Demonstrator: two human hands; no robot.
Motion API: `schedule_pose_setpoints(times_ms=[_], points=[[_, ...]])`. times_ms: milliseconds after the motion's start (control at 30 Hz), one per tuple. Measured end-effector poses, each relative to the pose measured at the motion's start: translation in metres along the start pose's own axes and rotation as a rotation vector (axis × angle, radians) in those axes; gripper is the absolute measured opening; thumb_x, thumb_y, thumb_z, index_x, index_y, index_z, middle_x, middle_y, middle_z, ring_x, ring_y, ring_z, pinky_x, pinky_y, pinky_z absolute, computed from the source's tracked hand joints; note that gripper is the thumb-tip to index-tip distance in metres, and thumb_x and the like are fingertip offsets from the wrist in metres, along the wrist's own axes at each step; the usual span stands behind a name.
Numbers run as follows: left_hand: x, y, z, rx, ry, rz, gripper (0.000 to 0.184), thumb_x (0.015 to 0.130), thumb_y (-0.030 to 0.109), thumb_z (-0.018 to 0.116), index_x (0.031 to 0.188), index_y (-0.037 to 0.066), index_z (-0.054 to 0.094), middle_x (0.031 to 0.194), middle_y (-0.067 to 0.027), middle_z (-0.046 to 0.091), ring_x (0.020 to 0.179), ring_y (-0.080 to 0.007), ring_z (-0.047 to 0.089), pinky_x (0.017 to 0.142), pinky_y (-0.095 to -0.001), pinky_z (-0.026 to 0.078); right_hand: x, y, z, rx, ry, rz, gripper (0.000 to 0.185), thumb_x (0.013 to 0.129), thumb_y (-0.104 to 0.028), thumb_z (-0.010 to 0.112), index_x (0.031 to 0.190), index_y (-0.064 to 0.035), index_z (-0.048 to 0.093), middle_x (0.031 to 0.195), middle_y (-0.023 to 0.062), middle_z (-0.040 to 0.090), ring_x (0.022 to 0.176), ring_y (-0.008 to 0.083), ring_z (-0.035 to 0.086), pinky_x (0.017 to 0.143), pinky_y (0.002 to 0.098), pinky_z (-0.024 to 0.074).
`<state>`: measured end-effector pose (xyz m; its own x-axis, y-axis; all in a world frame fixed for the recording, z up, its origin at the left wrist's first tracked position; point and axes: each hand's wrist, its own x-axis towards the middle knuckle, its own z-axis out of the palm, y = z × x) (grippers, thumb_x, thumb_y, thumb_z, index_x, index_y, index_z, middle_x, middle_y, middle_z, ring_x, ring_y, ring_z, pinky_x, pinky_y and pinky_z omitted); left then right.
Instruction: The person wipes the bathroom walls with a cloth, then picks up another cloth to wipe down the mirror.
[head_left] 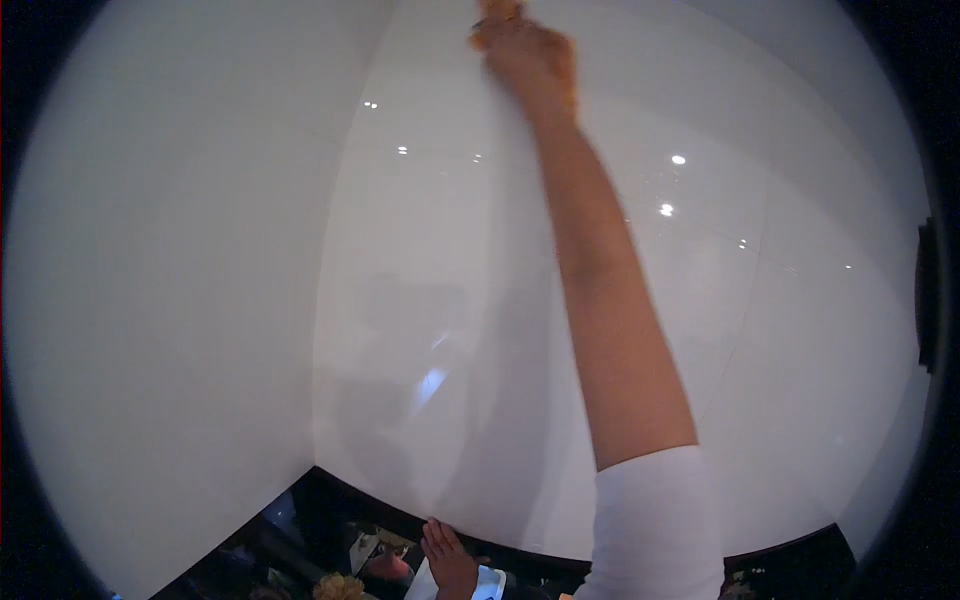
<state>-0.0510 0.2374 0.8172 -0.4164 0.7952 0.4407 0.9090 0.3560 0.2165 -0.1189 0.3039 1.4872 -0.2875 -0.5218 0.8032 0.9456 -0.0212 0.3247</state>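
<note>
My right hand [522, 52] is stretched high up against a glossy white wall [440, 230], its fingers closed on an orange cloth [568, 72]. The cloth shows above and beside the hand; its outline is a little blurred. Low in the view, my left hand [450, 558] rests by the back edge of a shiny black countertop [300, 520], fingers stretched out and holding nothing. Just beside and beneath that hand is a white, tray-like object [490, 582], partly hidden by it.
Another white wall [170, 280] meets this one at a corner on the left. A crumpled yellowish thing [338, 587] lies at the bottom edge. Something dark [927, 295] sticks out at the far right. Lamp reflections dot the wall.
</note>
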Motion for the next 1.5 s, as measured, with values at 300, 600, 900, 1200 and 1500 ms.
schedule_pose_setpoints(times_ms=[300, 600, 900, 1200, 1500], points=[[0.000, -0.006, -0.001, -0.076, 0.013, 0.038, 0.111, 0.063, 0.062, 0.066, 0.135, -0.009, 0.020, 0.143, -0.0273, 0.014, 0.135, -0.0385, 0.011, 0.108, -0.0478, 0.014, -0.141, -0.201, -0.026, 0.659, -0.045, -0.304, 0.033, 0.080, -0.018, 0.052, 0.110, -0.0054, 0.056, 0.118, 0.0116, 0.048, 0.108, 0.0284, 0.049, 0.082, 0.0441, 0.0423], [0.004, -0.007, -0.004, -0.163, -0.103, 0.009, 0.111, 0.066, 0.062, 0.064, 0.137, -0.007, 0.015, 0.146, -0.0250, 0.006, 0.137, -0.0370, 0.006, 0.109, -0.0474, 0.010, -0.062, 0.053, -0.006, 1.522, 0.132, 0.329, 0.029, 0.091, -0.016, 0.040, 0.114, -0.0078, 0.055, 0.099, 0.0042, 0.055, 0.081, 0.0139, 0.050, 0.078, 0.0281, 0.0409], [0.003, -0.003, 0.007, -0.094, -0.041, -0.007, 0.111, 0.063, 0.057, 0.068, 0.137, -0.007, 0.016, 0.146, -0.0249, 0.010, 0.136, -0.0367, 0.008, 0.109, -0.0470, 0.012, -0.086, -0.005, -0.017, 0.409, -0.258, 0.118, 0.042, 0.077, -0.010, 0.053, 0.117, 0.0040, 0.048, 0.106, 0.0178, 0.058, 0.089, 0.0260, 0.061, 0.075, 0.0357, 0.0497], [0.002, -0.004, -0.004, -0.090, -0.040, -0.012, 0.102, 0.067, 0.054, 0.066, 0.135, -0.007, 0.022, 0.144, -0.0258, 0.015, 0.135, -0.0375, 0.015, 0.108, -0.0484, 0.015, -0.063, -0.099, -0.044, 1.827, -0.326, 0.192, 0.026, 0.083, -0.013, 0.047, 0.106, -0.0083, 0.058, 0.120, 0.0117, 0.051, 0.099, 0.0282, 0.054, 0.089, 0.0442, 0.0381], [0.001, -0.006, -0.005, -0.152, -0.030, 0.025, 0.100, 0.067, 0.053, 0.065, 0.135, -0.007, 0.023, 0.144, -0.0240, 0.018, 0.134, -0.0370, 0.017, 0.107, -0.0483, 0.018, -0.061, -0.211, 0.018, 0.760, -0.369, -0.102, 0.056, 0.080, -0.003, 0.044, 0.133, 0.0059, 0.027, 0.138, 0.0294, 0.027, 0.123, 0.0476, 0.033, 0.100, 0.0600, 0.0226]])
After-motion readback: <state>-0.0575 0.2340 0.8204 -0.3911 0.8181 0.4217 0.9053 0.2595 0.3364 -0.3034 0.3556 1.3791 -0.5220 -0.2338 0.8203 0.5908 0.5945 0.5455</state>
